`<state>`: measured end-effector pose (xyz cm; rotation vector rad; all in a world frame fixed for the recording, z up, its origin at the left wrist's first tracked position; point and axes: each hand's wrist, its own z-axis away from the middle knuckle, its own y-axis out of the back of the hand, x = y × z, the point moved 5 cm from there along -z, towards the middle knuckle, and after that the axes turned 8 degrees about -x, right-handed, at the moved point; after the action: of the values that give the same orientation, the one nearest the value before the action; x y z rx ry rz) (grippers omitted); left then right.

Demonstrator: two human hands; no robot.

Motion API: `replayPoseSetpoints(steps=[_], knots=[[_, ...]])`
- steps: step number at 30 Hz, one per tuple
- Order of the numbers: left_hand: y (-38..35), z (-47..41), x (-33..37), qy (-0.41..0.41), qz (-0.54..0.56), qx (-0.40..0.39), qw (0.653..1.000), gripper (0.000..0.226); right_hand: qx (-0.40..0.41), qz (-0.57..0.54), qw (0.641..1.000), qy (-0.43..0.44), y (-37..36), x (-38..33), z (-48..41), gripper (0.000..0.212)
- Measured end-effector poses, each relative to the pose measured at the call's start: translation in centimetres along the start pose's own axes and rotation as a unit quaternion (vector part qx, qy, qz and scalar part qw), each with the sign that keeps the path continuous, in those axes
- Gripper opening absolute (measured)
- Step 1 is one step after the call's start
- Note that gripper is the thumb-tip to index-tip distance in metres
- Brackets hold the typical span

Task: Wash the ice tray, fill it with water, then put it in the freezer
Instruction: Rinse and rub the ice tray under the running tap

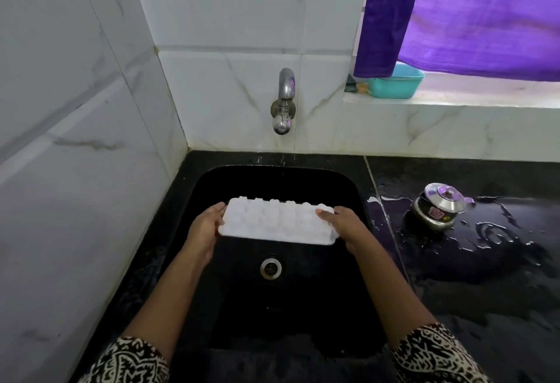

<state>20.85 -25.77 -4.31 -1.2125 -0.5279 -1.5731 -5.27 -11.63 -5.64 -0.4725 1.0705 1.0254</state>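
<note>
Ice tray: white plastic ice tray [277, 220], held level-ish over the far half of the sink, long side running left to right. A bumpy side faces up; can't really tell whether that's the top or the underside.
Left hand: left hand [204, 226] has the tray's left short end, fingers [216, 208] wrapped around that edge and clamped on it.
Right hand: right hand [344, 222] grips the right short end the same way, thumb lying on top, the other fingers tucked behind the tray and out of sight.
Sleeves: black-and-cream patterned sleeves [127, 361] at the bottom corners.
Sink: deep black rectangular sink [272, 181] set into the tabletop's back left corner, with a round metal drain [270, 267] on the basin floor nearer than the tray.
Tap: short chrome wall tap [284, 100] sticks out of the tiles above the sink's far edge.
Tabletop: glossy black stone tabletop [485, 276] to the right of the sink, pretty wet, puddles and streaks all over.
Pot: small steel pot with a shiny knobbed lid [438, 207] sits on the tabletop near the sink's right edge, toward the back wall.
Walls: white marble-look tiles [75, 110] on the left and back.
Window: pale stone sill [454, 103] at the back right, a teal plastic tub [397, 82] on it, and a purple curtain [469, 19] hanging over it.
</note>
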Motion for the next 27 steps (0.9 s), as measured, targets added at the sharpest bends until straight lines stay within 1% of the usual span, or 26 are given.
replayPoseSetpoints(steps=[2,3,4,5,6,7,8,9,10,12,13,14,15,16,17,18,19,20,21,22,23,25,27], knots=[[0.4,0.3,-0.5,0.044,-0.046,0.008,0.998,0.037,0.029,0.023,0.999,0.005,-0.1,0.5,1.1,0.038],[0.1,0.9,-0.8,0.083,-0.068,-0.005,0.994,0.032,0.034,0.054,0.998,0.002,-0.5,0.7,1.7,0.041],[-0.1,1.4,-1.2,0.115,-0.095,-0.015,0.989,0.035,0.028,0.090,0.995,-0.010,-1.0,0.7,2.2,0.047],[-0.5,1.6,-1.4,0.128,-0.131,-0.015,0.983,0.045,0.015,0.124,0.992,-0.021,-1.6,0.4,2.6,0.057],[-0.8,1.6,-1.2,0.119,-0.196,-0.011,0.973,0.054,0.005,0.164,0.986,-0.031,-2.1,0.0,3.1,0.068],[-1.1,1.5,-0.5,0.086,-0.283,-0.003,0.955,0.063,0.005,0.213,0.977,-0.029,-2.4,-1.0,3.6,0.076],[-1.7,1.7,0.8,0.039,-0.366,0.009,0.930,0.070,0.022,0.264,0.964,-0.012,-2.3,-2.6,4.3,0.079],[-2.4,2.2,2.7,-0.016,-0.418,0.028,0.908,0.074,0.049,0.302,0.952,0.019,-2.0,-4.6,5.1,0.077],[-3.0,2.6,4.8,-0.075,-0.439,0.052,0.894,0.077,0.079,0.315,0.944,0.062,-1.5,-6.9,5.9,0.072],[-3.7,4.1,8.9,-0.217,-0.417,0.095,0.877,0.080,0.133,0.260,0.940,0.175,-0.4,-11.1,8.3,0.063],[-3.9,5.0,10.2,-0.300,-0.382,0.108,0.868,0.081,0.166,0.219,0.930,0.245,0.0,-12.4,9.7,0.061],[-4.0,6.4,10.9,-0.378,-0.334,0.109,0.856,0.082,0.204,0.180,0.910,0.312,0.0,-13.0,11.1,0.060],[-4.1,7.4,10.6,-0.435,-0.299,0.103,0.843,0.082,0.242,0.154,0.887,0.362,-0.3,-12.6,12.2,0.060],[-4.0,7.5,9.4,-0.452,-0.295,0.108,0.835,0.081,0.272,0.148,0.873,0.377,-0.7,-11.1,12.6,0.059],[-3.5,6.6,7.2,-0.420,-0.325,0.118,0.839,0.080,0.277,0.154,0.884,0.343,-1.3,-8.7,11.9,0.059],[-3.0,5.1,4.7,-0.336,-0.379,0.107,0.856,0.078,0.238,0.178,0.920,0.256,-2.0,-5.8,10.6,0.057],[-2.2,3.3,1.4,-0.192,-0.428,0.076,0.880,0.073,0.171,0.228,0.950,0.124,-2.8,-2.2,9.0,0.054],[-1.5,2.2,-2.2,-0.029,-0.449,0.025,0.892,0.063,0.104,0.284,0.953,-0.003,-3.4,1.1,8.0,0.051],[-1.3,2.0,-4.6,0.077,-0.446,-0.022,0.892,0.054,0.075,0.316,0.943,-0.077,-3.3,2.7,7.9,0.049],[-1.4,2.0,-5.1,0.101,-0.453,-0.037,0.885,0.050,0.083,0.336,0.935,-0.083,-2.9,2.6,8.0,0.050],[-1.8,1.9,-4.1,0.080,-0.471,-0.028,0.878,0.053,0.112,0.348,0.929,-0.055,-2.2,1.1,7.8,0.051],[-3.2,1.9,0.1,-0.021,-0.480,0.009,0.877,0.061,0.169,0.375,0.911,0.029,-0.6,-3.8,8.2,0.049],[-4.7,3.2,5.5,-0.175,-0.448,0.047,0.876,0.064,0.232,0.356,0.894,0.142,1.2,-9.3,9.5,0.047]])
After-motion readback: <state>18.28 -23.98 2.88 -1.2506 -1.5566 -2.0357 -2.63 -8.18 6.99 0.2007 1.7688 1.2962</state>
